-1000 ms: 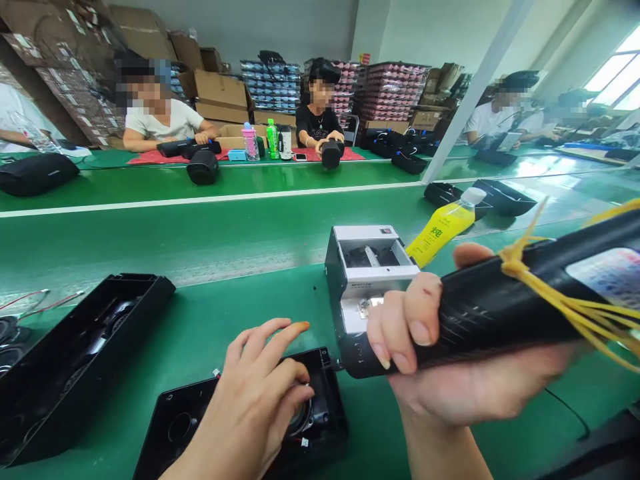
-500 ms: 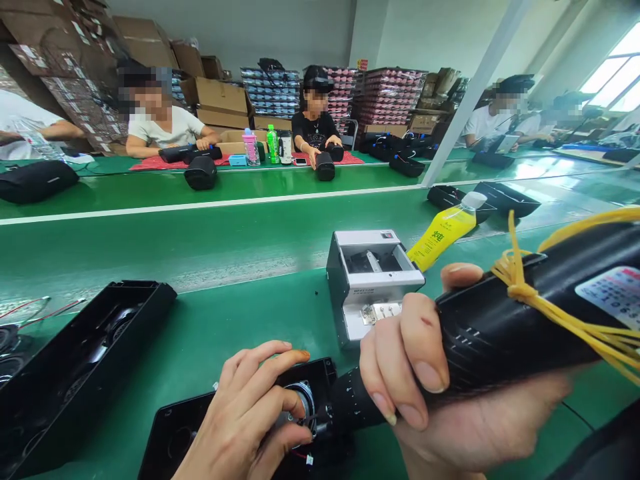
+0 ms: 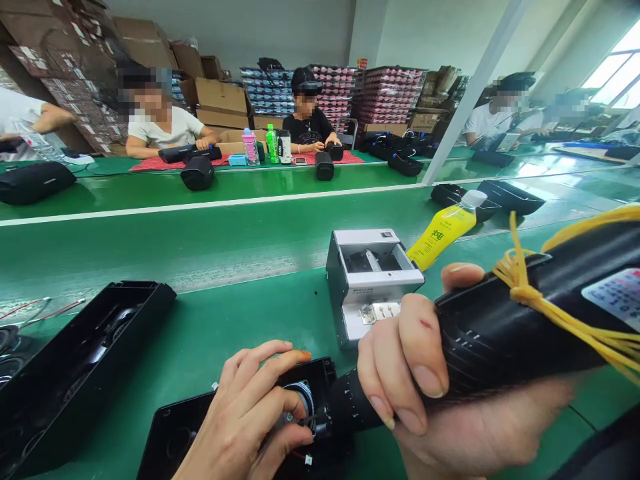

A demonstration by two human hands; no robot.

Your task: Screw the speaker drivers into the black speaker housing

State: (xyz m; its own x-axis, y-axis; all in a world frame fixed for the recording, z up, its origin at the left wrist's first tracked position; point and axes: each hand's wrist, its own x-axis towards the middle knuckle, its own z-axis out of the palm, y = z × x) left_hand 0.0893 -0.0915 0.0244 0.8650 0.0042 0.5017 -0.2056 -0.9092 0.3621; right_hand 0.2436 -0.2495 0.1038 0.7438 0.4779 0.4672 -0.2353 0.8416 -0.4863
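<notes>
My right hand [image 3: 430,393] grips a thick black electric screwdriver [image 3: 500,333] bound with yellow cord [image 3: 565,313]. Its tip rests down by the round speaker driver [image 3: 303,400] inside a black plastic speaker housing [image 3: 175,433] in front of me. My left hand [image 3: 250,420] lies on that housing, fingers pinched around the driver's rim. A grey and white screw feeder box [image 3: 367,280] stands just beyond the two hands on the green bench [image 3: 240,313].
A second open black housing [image 3: 75,360] lies at the left with red wires [image 3: 30,310] beside it. A yellow bottle [image 3: 443,230] lies behind the feeder. Across the green conveyor [image 3: 200,233], other people work at black speakers, with bottles and stacked cartons behind them.
The screwdriver came down and left from in front of the feeder box onto the speaker driver. My left hand's fingers closed around the driver's rim. Little has moved in the last half second.
</notes>
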